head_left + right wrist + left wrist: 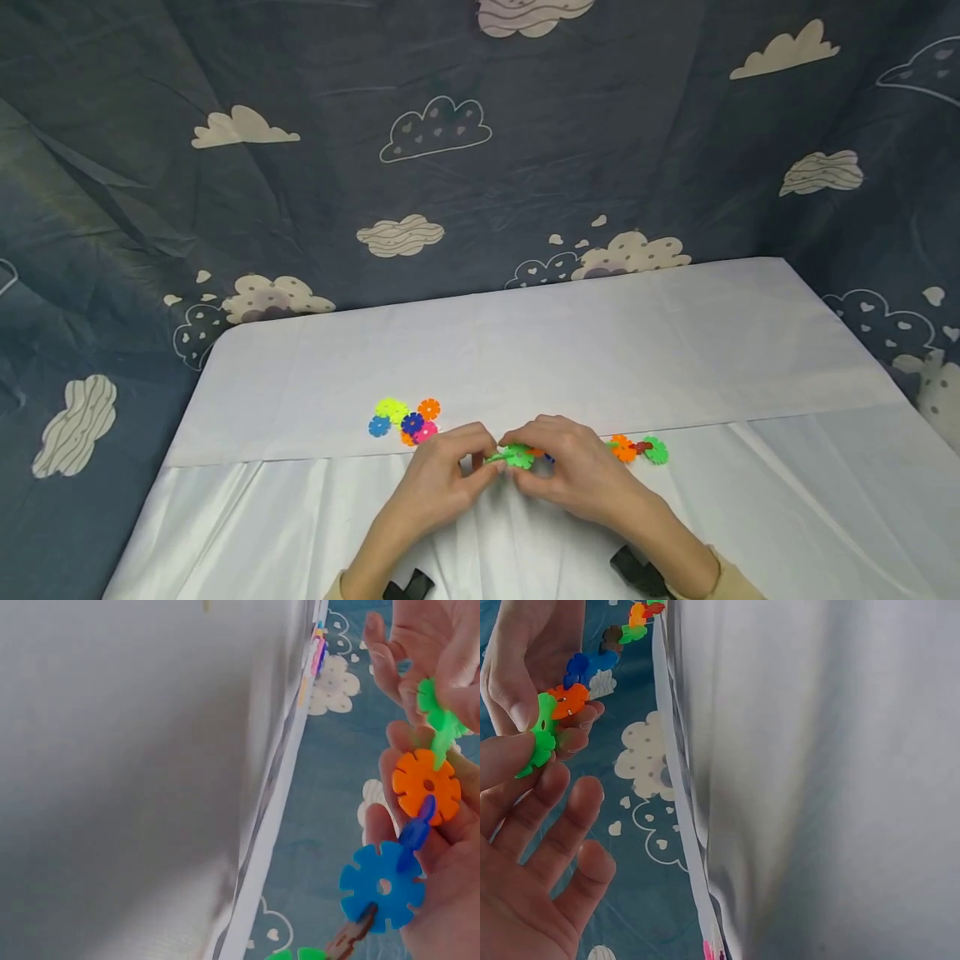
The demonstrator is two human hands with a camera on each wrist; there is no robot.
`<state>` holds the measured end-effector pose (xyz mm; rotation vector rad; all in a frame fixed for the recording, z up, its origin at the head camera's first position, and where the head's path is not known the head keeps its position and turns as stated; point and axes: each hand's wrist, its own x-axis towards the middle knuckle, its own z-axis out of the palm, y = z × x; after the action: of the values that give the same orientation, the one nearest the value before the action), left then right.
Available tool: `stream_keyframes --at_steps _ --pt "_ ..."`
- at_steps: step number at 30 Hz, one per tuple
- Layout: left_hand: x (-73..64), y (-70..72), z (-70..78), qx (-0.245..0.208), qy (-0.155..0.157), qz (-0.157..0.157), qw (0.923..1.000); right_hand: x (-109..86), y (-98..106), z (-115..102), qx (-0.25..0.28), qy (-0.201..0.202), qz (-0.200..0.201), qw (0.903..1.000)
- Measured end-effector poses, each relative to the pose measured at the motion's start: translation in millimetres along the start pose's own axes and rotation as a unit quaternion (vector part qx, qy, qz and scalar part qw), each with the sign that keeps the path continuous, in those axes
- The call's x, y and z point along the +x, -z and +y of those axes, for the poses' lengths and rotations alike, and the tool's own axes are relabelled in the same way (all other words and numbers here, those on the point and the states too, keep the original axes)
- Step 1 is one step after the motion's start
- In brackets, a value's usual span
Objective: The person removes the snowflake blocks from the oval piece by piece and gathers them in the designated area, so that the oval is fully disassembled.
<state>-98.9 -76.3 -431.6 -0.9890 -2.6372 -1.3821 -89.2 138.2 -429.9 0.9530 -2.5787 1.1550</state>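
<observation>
- Foreground, near each wrist: black wrist devices.
- Held over white tablecloth: chain of interlocked slotted discs, extending rightward past right hand.
- Pinched between thumb and finger of left hand: green end disc.
- Grasped in right hand, beside orange disc: same chain.
- Left, on tablecloth: multicoloured disc cluster.
- Behind: dark cloud-print curtain.

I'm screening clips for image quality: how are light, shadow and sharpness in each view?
Head: light fairly even, but the loose snowflake discs too small for crisp detail; left wrist: the white tablecloth dulled to gray, with soft shadow bands; right wrist: a broad shadow across the tablecloth, notches on the blue disc clear.
</observation>
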Motion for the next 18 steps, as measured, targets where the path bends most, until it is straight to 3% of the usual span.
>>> stream_keyframes --at_steps 8,18 --pt "-0.8 -0.5 -1.5 0.009 -0.003 0.012 0.9999 0.4 -2.5 0.1 -0.008 -0.002 0.010 0.9999" --pt "-0.5 -1.7 -3.6 -0.011 -0.019 0.028 0.9993 0.2 -3.7 -0.9 -0.017 0.002 0.026 0.9995"
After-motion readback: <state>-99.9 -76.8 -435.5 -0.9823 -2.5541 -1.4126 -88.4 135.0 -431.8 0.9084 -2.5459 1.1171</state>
